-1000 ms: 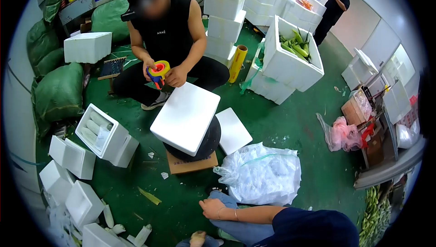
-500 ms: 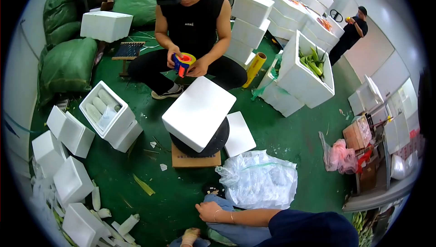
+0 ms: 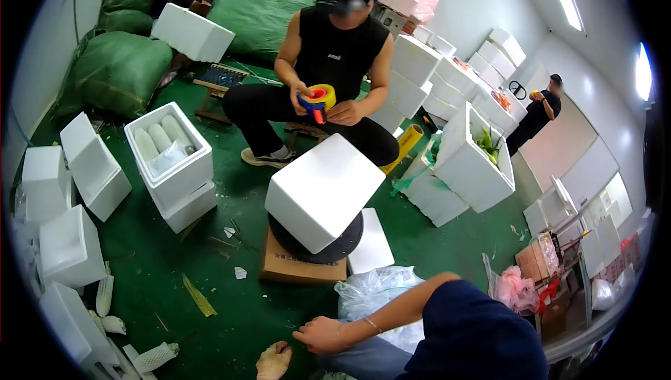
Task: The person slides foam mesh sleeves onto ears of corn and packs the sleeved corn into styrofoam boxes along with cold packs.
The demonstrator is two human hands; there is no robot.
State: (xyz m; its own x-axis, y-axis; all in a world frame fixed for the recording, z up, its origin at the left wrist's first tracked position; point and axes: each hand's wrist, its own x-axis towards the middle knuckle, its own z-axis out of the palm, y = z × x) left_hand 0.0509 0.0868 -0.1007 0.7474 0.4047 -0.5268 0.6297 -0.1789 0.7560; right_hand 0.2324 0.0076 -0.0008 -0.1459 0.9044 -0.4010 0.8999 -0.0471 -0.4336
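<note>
At the bottom edge, my left hand (image 3: pixel 274 361) hangs above the green floor, its fingers curled together with nothing visible in them. My right hand (image 3: pixel 321 334) rests by my knee, fingers loosely closed and apparently holding nothing. Just beyond it lies a clear plastic bag (image 3: pixel 377 288), partly covered by my forearm. In front of me a closed white foam box (image 3: pixel 325 191) sits on a black round turntable (image 3: pixel 342 249) over a cardboard box (image 3: pixel 300 268). Facing me, a seated co-worker holds a tape dispenser (image 3: pixel 318 103) in both hands.
A foam box of white-netted produce (image 3: pixel 164 142) stands left, near several foam boxes (image 3: pixel 70 244). A foam lid (image 3: pixel 372 240) lies beside the turntable. Right are a foam box of green corn (image 3: pixel 465 163) and a yellow film roll (image 3: pixel 407 146). Another person (image 3: pixel 538 118) stands far right.
My view has tilted up and shifted, so the scene sits lower. My right forearm now covers more of the plastic bag. The co-worker still holds the tape dispenser.
</note>
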